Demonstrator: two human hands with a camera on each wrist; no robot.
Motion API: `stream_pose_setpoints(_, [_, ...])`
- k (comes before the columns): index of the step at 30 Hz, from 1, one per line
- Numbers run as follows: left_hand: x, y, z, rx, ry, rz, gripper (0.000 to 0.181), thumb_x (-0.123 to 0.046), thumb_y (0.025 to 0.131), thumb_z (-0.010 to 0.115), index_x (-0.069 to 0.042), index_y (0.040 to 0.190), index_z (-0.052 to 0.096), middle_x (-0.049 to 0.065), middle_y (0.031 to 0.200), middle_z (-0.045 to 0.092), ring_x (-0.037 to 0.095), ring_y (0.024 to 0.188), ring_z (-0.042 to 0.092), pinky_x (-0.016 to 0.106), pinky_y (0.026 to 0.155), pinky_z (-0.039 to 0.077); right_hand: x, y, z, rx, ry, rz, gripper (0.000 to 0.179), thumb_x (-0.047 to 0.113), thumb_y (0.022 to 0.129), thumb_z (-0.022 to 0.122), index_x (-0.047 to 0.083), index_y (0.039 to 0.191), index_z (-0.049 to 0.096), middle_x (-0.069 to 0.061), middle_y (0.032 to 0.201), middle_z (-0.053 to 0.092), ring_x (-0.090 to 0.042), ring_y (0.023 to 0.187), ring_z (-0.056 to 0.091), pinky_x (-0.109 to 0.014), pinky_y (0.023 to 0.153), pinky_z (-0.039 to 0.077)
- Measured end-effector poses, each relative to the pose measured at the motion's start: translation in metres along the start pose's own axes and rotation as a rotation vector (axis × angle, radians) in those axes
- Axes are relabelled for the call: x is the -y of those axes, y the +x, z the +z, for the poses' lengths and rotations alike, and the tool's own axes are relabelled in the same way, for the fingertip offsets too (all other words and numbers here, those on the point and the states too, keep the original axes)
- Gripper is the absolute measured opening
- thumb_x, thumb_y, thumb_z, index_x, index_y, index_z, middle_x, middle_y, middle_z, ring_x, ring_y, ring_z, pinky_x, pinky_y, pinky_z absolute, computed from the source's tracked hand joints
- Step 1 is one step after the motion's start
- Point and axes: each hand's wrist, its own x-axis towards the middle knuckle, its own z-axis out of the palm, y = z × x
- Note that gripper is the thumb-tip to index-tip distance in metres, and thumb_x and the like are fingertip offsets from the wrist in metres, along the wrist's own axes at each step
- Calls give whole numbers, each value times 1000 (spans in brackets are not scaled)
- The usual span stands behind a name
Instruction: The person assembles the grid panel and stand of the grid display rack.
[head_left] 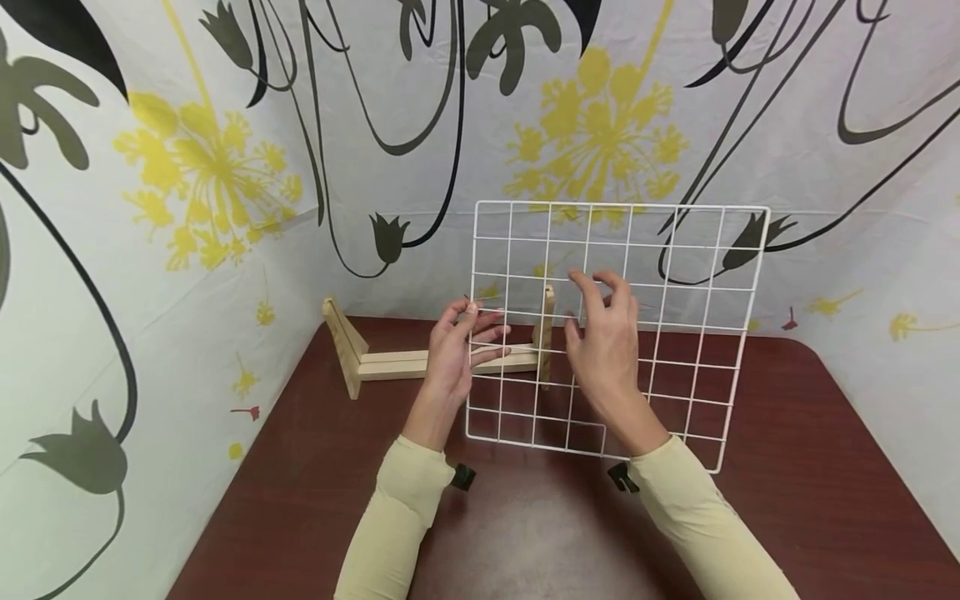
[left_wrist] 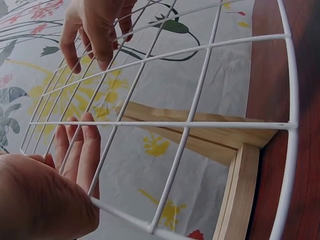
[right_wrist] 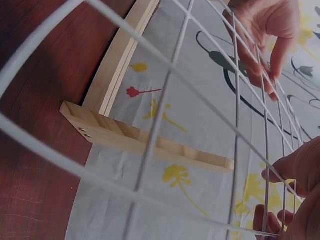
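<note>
A white wire grid panel (head_left: 702, 326) stands tilted upright in front of me over the table. At its left edge my left hand (head_left: 451, 350) grips the wire, thumb on the near side and fingers reaching behind the mesh. My right hand (head_left: 606, 350) is over the middle of the panel, back of the hand toward me. Its bent fingers are spread, fingertips right at the wires, with a gap between thumb and fingers. Behind the panel sits a light wooden frame (head_left: 393, 365), two slanted end pieces joined by a long grooved bar; the mesh partly covers its right end.
The dark reddish-brown table (head_left: 300, 500) meets a floral-patterned wall sheet (head_left: 420, 183) at the back and left. A black clip-like piece (head_left: 463, 477) shows beside the left sleeve, another (head_left: 622, 477) beside the right sleeve.
</note>
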Motion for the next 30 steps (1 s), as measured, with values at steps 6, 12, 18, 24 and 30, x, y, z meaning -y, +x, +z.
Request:
stream_pose_setpoints(6, [-2,0,-4,65,-4,-24,36,-32,99,52,-3,119,49,21,115,67,54,119,51,59,86,51,-3,1,2,0,11,-1,59,3,77,74,24,129,56,-13,130,47,-33,94,49,-46,77,45])
stream_pose_setpoints(12, [-6,-3,-11,124,118,2,51,-38,101,44,1,133,45,20,123,65,42,120,57,56,94,49,-4,-1,3,4,12,-10,58,4,78,74,24,129,56,-14,129,47,-33,94,49,-45,76,45])
stream_pose_setpoints(18, [-17,-7,-19,23,257,192,51,-39,100,48,2,128,52,26,130,59,38,121,59,58,101,44,-5,0,3,-13,23,-30,59,5,78,75,24,130,55,-15,128,47,-34,94,50,-46,76,47])
stream_pose_setpoints(24, [-47,-17,-28,-168,460,474,40,-32,103,43,-2,127,53,19,129,61,31,121,58,42,99,48,-7,2,0,-30,45,-48,55,9,80,74,22,130,55,-15,127,47,-35,100,50,-44,83,48])
stream_pose_setpoints(30, [-81,-26,-50,-488,624,757,37,-24,101,47,-5,132,53,11,134,57,18,120,55,29,98,43,-6,2,-4,-42,68,-62,51,12,83,72,21,130,56,-15,126,46,-36,106,49,-43,88,47])
